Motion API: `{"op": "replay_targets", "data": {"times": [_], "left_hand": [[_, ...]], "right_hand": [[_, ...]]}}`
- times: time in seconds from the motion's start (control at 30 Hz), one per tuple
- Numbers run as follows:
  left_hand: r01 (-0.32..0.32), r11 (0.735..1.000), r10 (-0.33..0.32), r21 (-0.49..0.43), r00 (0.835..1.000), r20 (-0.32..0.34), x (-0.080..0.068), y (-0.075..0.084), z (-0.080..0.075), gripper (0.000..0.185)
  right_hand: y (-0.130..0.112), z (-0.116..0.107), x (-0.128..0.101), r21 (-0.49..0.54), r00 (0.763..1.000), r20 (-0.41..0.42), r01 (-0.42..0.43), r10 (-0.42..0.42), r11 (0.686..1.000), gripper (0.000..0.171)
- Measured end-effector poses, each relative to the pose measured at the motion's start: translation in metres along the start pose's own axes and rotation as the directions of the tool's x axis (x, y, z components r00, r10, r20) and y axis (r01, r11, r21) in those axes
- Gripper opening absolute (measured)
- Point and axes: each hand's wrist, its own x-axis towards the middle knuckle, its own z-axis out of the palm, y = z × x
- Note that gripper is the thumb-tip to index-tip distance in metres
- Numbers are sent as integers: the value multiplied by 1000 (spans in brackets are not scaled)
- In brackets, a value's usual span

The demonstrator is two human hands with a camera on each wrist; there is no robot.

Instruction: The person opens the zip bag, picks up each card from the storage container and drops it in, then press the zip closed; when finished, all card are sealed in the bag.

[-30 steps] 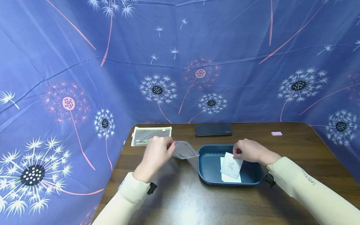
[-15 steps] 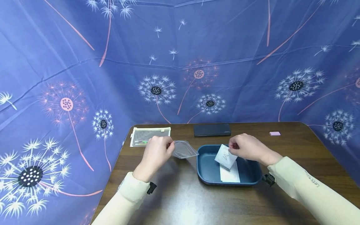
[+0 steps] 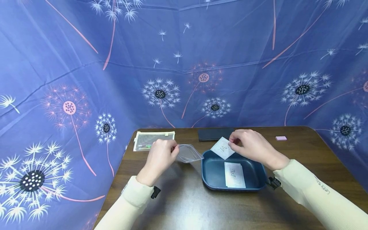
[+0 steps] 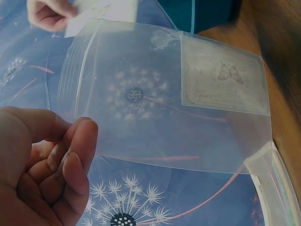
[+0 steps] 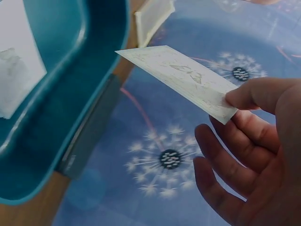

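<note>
My left hand (image 3: 159, 156) pinches the edge of a clear zip bag (image 3: 188, 154), its zip strip close to the fingertips in the left wrist view. A butterfly-printed card (image 4: 225, 75) shows in the bag's far corner. Between thumb and fingers, my right hand (image 3: 254, 148) holds a thin white paper card (image 5: 183, 77) with a butterfly print, tilted over the back rim of the blue tray (image 3: 214, 179). Inside that tray lie white paper cards (image 3: 234, 175), the top one also bearing a butterfly.
At the back left of the wooden table (image 3: 184, 191) lies a cream-edged mesh pouch (image 3: 153, 137) with pens in it. A black case (image 3: 208, 134) sits behind the tray, and a pink eraser-like block (image 3: 280, 138) lies back right. Patterned blue cloth (image 3: 184, 95) hangs around the table.
My right hand has lifted the card off the others in the tray and carried it up, back and left. The cards beneath are uncovered. My left hand stays put with the bag.
</note>
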Motion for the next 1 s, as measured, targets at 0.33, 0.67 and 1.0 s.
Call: {"op": "replay_targets", "data": {"times": [0.33, 0.67, 1.0], "left_hand": [[-1, 1000, 1, 0, 1000, 5, -1, -1, 2, 29], [17, 1000, -17, 5, 1000, 19, -1, -1, 2, 33], [4, 1000, -4, 10, 1000, 3, -1, 0, 3, 35]], "right_hand": [[-34, -17, 13, 7, 985, -138, 105, -103, 994, 10], [-62, -28, 23, 36, 956, -226, 203, -190, 978, 11], [-75, -13, 26, 79, 948, -234, 239, -215, 968, 10]]}}
